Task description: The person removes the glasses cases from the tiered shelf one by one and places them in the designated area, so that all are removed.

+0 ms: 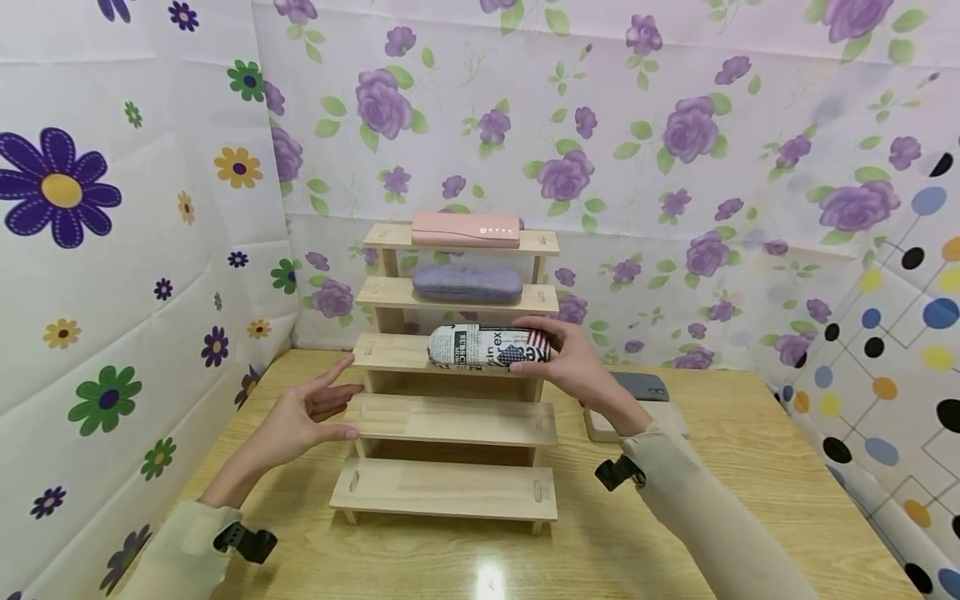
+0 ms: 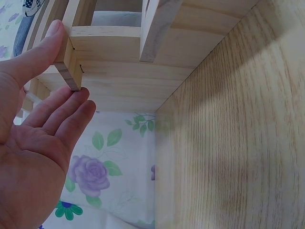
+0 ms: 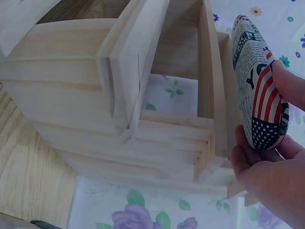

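A glasses case [image 1: 487,347] with a newspaper and striped-flag print is at the middle tier of a stepped wooden shelf [image 1: 450,492]. My right hand [image 1: 573,362] holds its right end, thumb on one side and fingers on the other; the case [image 3: 259,86] also shows in the right wrist view. My left hand [image 1: 303,417] is at the shelf's left side, fingers spread. In the left wrist view, the thumb and fingertips of that hand [image 2: 43,119] touch the end of a shelf board [image 2: 69,67].
A pink glasses case [image 1: 465,231] lies on the top tier and a purple-grey one [image 1: 467,284] on the tier below. To the right, a grey-blue case [image 1: 640,386] and a beige case [image 1: 637,423] lie on the wooden table [image 1: 720,500]. Flowered cloth [image 1: 487,167] hangs behind.
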The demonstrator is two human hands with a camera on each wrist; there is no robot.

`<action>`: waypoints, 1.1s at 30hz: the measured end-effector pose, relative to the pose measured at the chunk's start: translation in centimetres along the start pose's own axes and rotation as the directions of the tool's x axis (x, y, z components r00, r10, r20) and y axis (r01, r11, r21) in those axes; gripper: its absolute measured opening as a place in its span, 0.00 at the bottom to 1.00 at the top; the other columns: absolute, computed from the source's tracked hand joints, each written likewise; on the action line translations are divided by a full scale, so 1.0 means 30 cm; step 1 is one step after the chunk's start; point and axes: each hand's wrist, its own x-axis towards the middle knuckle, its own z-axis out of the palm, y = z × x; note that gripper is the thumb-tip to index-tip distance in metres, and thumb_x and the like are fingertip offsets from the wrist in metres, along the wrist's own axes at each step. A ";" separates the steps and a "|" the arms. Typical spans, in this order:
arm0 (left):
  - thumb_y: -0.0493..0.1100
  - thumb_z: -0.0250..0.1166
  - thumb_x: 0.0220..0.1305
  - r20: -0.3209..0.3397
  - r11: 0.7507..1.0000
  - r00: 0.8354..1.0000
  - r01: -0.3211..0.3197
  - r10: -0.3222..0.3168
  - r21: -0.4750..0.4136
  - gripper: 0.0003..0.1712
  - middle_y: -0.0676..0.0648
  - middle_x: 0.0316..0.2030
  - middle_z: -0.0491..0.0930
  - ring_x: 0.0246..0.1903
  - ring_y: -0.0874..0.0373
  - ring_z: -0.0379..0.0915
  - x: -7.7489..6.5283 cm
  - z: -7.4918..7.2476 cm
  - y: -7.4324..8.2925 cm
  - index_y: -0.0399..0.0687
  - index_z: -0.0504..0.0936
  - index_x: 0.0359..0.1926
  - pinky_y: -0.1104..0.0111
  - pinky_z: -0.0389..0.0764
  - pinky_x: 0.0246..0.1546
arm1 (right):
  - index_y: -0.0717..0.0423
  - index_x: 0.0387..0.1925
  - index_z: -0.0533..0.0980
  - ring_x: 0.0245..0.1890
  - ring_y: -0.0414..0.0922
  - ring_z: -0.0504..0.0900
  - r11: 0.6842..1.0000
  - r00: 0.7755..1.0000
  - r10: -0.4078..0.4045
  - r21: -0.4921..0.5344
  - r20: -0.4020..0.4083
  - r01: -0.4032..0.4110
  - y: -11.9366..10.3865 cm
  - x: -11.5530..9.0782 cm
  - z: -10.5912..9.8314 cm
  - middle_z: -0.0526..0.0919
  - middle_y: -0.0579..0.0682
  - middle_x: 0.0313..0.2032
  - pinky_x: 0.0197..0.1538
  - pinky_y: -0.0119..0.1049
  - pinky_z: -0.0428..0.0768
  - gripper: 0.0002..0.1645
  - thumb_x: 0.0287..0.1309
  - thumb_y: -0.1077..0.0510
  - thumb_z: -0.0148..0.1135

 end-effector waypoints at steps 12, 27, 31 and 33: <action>0.33 0.82 0.56 0.004 1.000 1.000 -0.009 0.009 0.010 0.63 0.30 0.68 0.73 0.67 0.39 0.72 0.002 0.001 -0.001 0.58 0.55 0.85 0.51 0.78 0.63 | 0.52 0.69 0.78 0.68 0.51 0.74 0.998 0.999 0.043 0.045 0.009 -0.043 0.018 -0.061 -0.070 0.76 0.51 0.68 0.68 0.48 0.77 0.38 0.57 0.62 0.81; 0.34 0.81 0.57 0.008 1.000 1.000 -0.006 0.006 0.022 0.63 0.31 0.68 0.73 0.67 0.39 0.71 -0.001 0.001 0.002 0.60 0.54 0.85 0.55 0.79 0.63 | 0.55 0.70 0.76 0.58 0.50 0.79 0.998 0.999 0.042 0.051 -0.034 -0.040 0.054 -0.159 -0.190 0.77 0.56 0.65 0.52 0.33 0.85 0.39 0.58 0.64 0.80; 0.34 0.81 0.57 0.011 1.000 1.000 -0.006 0.006 0.020 0.63 0.31 0.68 0.73 0.67 0.39 0.71 -0.001 0.002 0.004 0.60 0.54 0.85 0.54 0.78 0.63 | 0.56 0.70 0.76 0.56 0.50 0.80 0.999 0.999 0.032 0.036 -0.043 -0.031 0.073 -0.189 -0.228 0.77 0.58 0.65 0.51 0.33 0.85 0.39 0.57 0.64 0.80; 0.34 0.81 0.57 0.011 1.000 1.000 -0.006 0.006 0.020 0.63 0.31 0.68 0.73 0.67 0.39 0.71 -0.001 0.002 0.006 0.59 0.54 0.85 0.53 0.78 0.63 | 0.56 0.70 0.76 0.55 0.50 0.81 0.999 0.999 0.029 0.030 -0.046 -0.028 0.080 -0.205 -0.249 0.78 0.58 0.64 0.51 0.33 0.86 0.40 0.57 0.64 0.80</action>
